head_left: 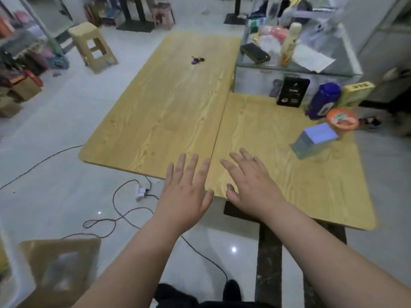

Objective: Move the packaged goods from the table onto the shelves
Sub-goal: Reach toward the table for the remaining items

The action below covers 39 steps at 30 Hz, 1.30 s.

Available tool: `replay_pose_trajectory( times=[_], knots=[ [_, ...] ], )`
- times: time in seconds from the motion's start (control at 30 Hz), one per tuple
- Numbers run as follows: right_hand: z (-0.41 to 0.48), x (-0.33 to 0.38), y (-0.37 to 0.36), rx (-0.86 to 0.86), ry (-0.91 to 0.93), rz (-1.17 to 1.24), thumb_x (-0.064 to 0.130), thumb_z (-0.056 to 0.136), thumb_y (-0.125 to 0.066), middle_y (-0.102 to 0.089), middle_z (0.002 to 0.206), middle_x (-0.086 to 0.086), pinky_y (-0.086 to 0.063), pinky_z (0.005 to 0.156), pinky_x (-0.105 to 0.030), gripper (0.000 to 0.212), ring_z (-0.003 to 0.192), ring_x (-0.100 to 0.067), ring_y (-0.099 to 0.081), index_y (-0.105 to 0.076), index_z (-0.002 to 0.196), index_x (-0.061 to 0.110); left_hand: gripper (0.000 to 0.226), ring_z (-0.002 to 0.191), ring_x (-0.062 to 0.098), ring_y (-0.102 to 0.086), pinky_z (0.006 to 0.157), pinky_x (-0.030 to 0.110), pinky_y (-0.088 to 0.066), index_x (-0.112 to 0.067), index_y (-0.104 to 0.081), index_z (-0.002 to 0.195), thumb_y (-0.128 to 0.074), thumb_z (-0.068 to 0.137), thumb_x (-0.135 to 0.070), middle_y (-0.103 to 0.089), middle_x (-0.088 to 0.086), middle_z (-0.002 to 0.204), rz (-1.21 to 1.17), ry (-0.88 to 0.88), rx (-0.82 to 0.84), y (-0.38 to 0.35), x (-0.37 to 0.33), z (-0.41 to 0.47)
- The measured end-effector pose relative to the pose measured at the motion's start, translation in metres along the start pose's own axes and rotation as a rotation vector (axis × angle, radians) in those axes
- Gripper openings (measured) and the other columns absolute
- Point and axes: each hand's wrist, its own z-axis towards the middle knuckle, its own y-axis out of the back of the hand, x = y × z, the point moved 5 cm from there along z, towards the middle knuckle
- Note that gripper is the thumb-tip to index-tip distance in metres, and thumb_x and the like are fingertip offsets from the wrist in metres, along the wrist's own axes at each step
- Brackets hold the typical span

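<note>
Both hands are released, fingers straight and spread, palms down, holding nothing. The left hand [185, 192] and right hand [251, 185] hover side by side at lower centre, over the near edge of the wooden table [169, 103]. The packaged goods stand together at the right of the frame on the table: a pale blue box [314, 138] nearest, an orange-lidded cup [342, 121] just behind it, then a purple bottle [323, 101], a yellow-green box [355, 94] and a black pouch [293, 91]. Behind them, upper right, is a glass shelf unit [295, 70] already bearing assorted items. A small purple object [196, 60] lies alone towards the table's far end. A stool [92, 45] stands upper left.
</note>
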Motion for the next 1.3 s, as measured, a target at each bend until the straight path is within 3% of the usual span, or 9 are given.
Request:
replay_pose_trajectory(
  times=[0.2, 0.37, 0.57, 0.83, 0.9, 1.0, 1.1, 1.17, 1.3],
  knots=[
    [-0.008, -0.073, 0.007, -0.009, -0.22, 0.005, 0.028, 0.083, -0.06, -0.052, 0.144, -0.017, -0.038, 0.11, -0.06, 0.06, 0.143, -0.04, -0.039, -0.054, 0.141, 0.013, 0.072, 0.15, 0.042, -0.023, 0.118, 0.062, -0.025, -0.017, -0.027, 0.159, -0.032, 0.097, -0.054, -0.036, 0.016, 0.159, -0.018, -0.156, 0.044, -0.02, -0.04, 0.07],
    [-0.011, -0.116, 0.018, -0.001, -0.394, -0.032, 0.033, 0.085, -0.049, -0.052, 0.144, -0.016, -0.038, 0.111, -0.059, 0.059, 0.143, -0.039, -0.038, -0.055, 0.14, 0.014, 0.075, 0.152, 0.041, -0.018, 0.121, 0.06, -0.02, -0.019, -0.02, 0.16, -0.024, 0.096, -0.058, -0.032, 0.015, 0.161, -0.031, -0.29, 0.097, -0.028, -0.064, 0.128],
    [-0.014, -0.164, 0.038, -0.045, -0.587, -0.089, 0.027, 0.085, -0.067, -0.05, 0.145, -0.016, -0.035, 0.113, -0.055, 0.059, 0.144, -0.039, -0.038, -0.053, 0.141, 0.014, 0.083, 0.155, 0.034, -0.003, 0.125, 0.051, -0.006, -0.024, -0.005, 0.162, -0.007, 0.089, -0.064, -0.019, 0.01, 0.167, -0.027, -0.47, 0.139, -0.034, -0.1, 0.196],
    [-0.028, -0.261, 0.03, -0.019, -0.717, -0.029, 0.034, 0.08, -0.052, -0.057, 0.135, -0.02, -0.044, 0.106, -0.056, 0.058, 0.133, -0.042, -0.049, -0.059, 0.133, 0.01, 0.09, 0.155, 0.032, 0.001, 0.125, 0.047, -0.005, -0.024, 0.003, 0.161, 0.003, 0.081, -0.066, -0.013, 0.007, 0.168, -0.043, -0.473, 0.232, -0.07, -0.163, 0.26],
    [-0.026, -0.297, 0.029, -0.009, -0.714, -0.016, 0.031, 0.08, -0.06, -0.057, 0.135, -0.021, -0.045, 0.105, -0.057, 0.055, 0.132, -0.044, -0.049, -0.061, 0.131, 0.01, 0.087, 0.155, 0.031, 0.002, 0.126, 0.046, -0.005, -0.024, 0.004, 0.161, -0.003, 0.085, -0.066, -0.012, 0.006, 0.168, -0.05, -0.429, 0.267, -0.083, -0.179, 0.277],
    [-0.019, -0.35, 0.029, -0.001, -0.69, 0.011, 0.021, 0.081, -0.071, -0.055, 0.136, -0.024, -0.041, 0.106, -0.055, 0.053, 0.131, -0.045, -0.049, -0.061, 0.131, 0.008, 0.076, 0.155, 0.026, 0.008, 0.126, 0.043, -0.003, -0.025, 0.006, 0.161, -0.027, 0.1, -0.057, -0.006, 0.004, 0.169, -0.079, -0.326, 0.349, -0.103, -0.2, 0.303],
    [-0.012, -0.405, 0.027, 0.038, -0.7, 0.051, 0.022, 0.084, -0.068, -0.05, 0.14, -0.02, -0.039, 0.107, -0.048, 0.055, 0.131, -0.039, -0.047, -0.058, 0.137, 0.011, 0.082, 0.155, 0.031, -0.003, 0.126, 0.042, -0.007, -0.019, -0.002, 0.162, -0.026, 0.095, -0.061, -0.016, 0.01, 0.166, -0.118, -0.291, 0.297, -0.117, -0.224, 0.327],
    [-0.012, -0.439, 0.022, 0.037, -0.712, 0.075, 0.023, 0.084, -0.068, -0.048, 0.14, -0.019, -0.04, 0.106, -0.048, 0.058, 0.129, -0.039, -0.048, -0.055, 0.139, 0.013, 0.084, 0.154, 0.032, -0.01, 0.125, 0.04, -0.01, -0.016, -0.008, 0.161, -0.04, 0.096, -0.057, -0.021, 0.014, 0.164, -0.142, -0.28, 0.295, -0.126, -0.241, 0.34],
    [-0.012, -0.495, 0.008, 0.062, -0.799, 0.148, 0.02, 0.083, -0.071, -0.027, 0.158, -0.015, -0.04, 0.11, -0.048, 0.08, 0.142, -0.034, -0.036, -0.034, 0.153, 0.025, 0.093, 0.154, 0.028, -0.009, 0.123, 0.04, -0.021, -0.027, -0.005, 0.161, -0.059, 0.091, -0.056, -0.011, 0.01, 0.165, -0.185, -0.221, 0.387, -0.152, -0.268, 0.36]
  ],
)
